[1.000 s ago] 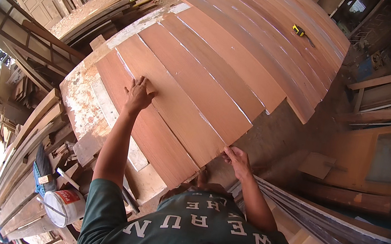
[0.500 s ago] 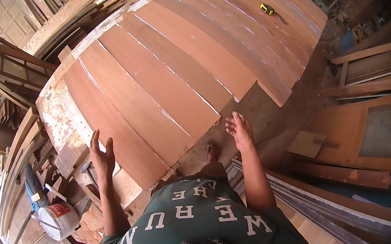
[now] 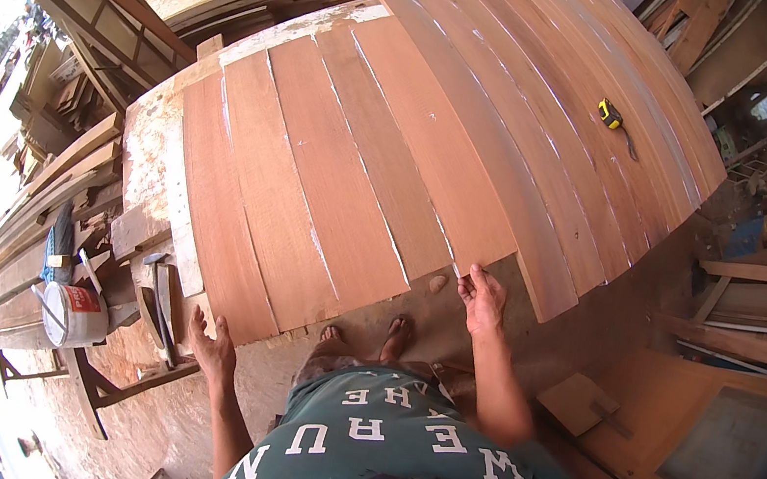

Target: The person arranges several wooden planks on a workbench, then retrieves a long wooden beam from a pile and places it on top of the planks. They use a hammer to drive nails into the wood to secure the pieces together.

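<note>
Pinching the near end of one reddish plank point(image 3: 435, 163) with the right hand point(image 3: 481, 301), fingers closed on its corner, calls for a firmer grip, since the left hand point(image 3: 212, 349) hangs open, touching nothing.

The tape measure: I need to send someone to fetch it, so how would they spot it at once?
Start from the big spread of reddish-brown wooden planks laid side by side on the worktable. Follow them to the far right side, well beyond the person's right hand at the near plank ends. The tape measure lies there: a small yellow and black case, the only bright thing on the wood.
</note>
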### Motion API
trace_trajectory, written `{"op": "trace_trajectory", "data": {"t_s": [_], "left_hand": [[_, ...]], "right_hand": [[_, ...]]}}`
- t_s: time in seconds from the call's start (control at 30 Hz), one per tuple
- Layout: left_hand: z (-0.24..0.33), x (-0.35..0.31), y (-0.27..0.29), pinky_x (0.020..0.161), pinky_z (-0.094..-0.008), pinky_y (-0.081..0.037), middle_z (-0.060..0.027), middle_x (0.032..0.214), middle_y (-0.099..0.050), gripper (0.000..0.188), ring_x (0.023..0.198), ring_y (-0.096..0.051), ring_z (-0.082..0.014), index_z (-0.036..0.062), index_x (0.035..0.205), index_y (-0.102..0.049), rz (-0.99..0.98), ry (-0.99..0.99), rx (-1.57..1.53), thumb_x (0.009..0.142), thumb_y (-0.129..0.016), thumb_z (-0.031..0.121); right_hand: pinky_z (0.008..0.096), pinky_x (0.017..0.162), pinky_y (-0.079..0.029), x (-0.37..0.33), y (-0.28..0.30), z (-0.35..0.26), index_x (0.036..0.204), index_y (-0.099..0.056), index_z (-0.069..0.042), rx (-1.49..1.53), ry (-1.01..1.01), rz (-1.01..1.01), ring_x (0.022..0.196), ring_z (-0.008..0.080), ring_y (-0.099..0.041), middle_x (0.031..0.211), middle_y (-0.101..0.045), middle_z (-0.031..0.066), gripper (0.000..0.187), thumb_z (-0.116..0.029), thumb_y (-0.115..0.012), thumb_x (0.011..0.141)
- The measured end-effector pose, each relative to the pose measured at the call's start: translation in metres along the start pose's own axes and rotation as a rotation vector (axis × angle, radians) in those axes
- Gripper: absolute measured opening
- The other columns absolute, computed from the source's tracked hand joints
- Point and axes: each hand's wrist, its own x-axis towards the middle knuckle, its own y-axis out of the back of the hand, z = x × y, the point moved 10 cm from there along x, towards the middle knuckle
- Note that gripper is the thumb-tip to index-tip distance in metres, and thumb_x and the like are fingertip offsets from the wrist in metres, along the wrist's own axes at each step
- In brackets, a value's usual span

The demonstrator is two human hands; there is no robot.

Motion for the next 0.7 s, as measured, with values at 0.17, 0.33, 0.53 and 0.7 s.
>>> {"op": "trace_trajectory", "data": {"t_s": [0.17,0.33,0.53,0.7], "left_hand": [[-0.014,0.0,-0.008,0.102,-0.0442,-0.049,-0.0211,0.138,-0.061,0.059,0.119,-0.062,-0.032,0.0025,0.148,-0.049,-0.014,0.062,-0.056,0.096,-0.07,0.019],[-0.021,0.013,-0.024,0.102,-0.0426,-0.05,-0.0226,0.136,-0.061,0.058,0.12,-0.062,-0.0313,-0.0015,0.147,-0.049,-0.008,0.03,-0.123,0.097,-0.07,0.02],[-0.025,0.011,-0.028,0.102,-0.0428,-0.049,-0.0228,0.136,-0.061,0.058,0.12,-0.062,-0.0319,-0.002,0.146,-0.049,-0.006,0.07,-0.142,0.097,-0.07,0.021],[-0.027,0.012,-0.02,0.103,-0.0435,-0.048,-0.0218,0.135,-0.061,0.058,0.121,-0.061,-0.0318,-0.0011,0.146,-0.049,0.008,0.061,-0.078,0.097,-0.07,0.023]], "right_hand": [[0.0243,0.069,-0.054,0.002,0.0,-0.001,0.104,-0.07,-0.003,0.015,0.003,-0.033,0.078,0.0121,-0.064,0.087,-0.067,0.0022,0.027,-0.028,-0.076,0.095],[0.0242,0.069,-0.054,0.003,0.001,-0.006,0.106,-0.07,-0.002,0.003,0.006,-0.014,0.078,0.0124,-0.064,0.088,-0.068,0.0026,0.027,-0.027,-0.076,0.095],[0.0243,0.069,-0.054,0.005,0.0,-0.004,0.107,-0.07,-0.003,0.022,-0.007,-0.012,0.079,0.0118,-0.065,0.088,-0.068,0.0019,0.025,-0.025,-0.075,0.097],[0.0244,0.07,-0.053,0.008,0.0,-0.002,0.106,-0.07,-0.003,0.013,-0.006,-0.015,0.079,0.0118,-0.065,0.088,-0.068,0.0017,0.024,-0.024,-0.075,0.097]]}}
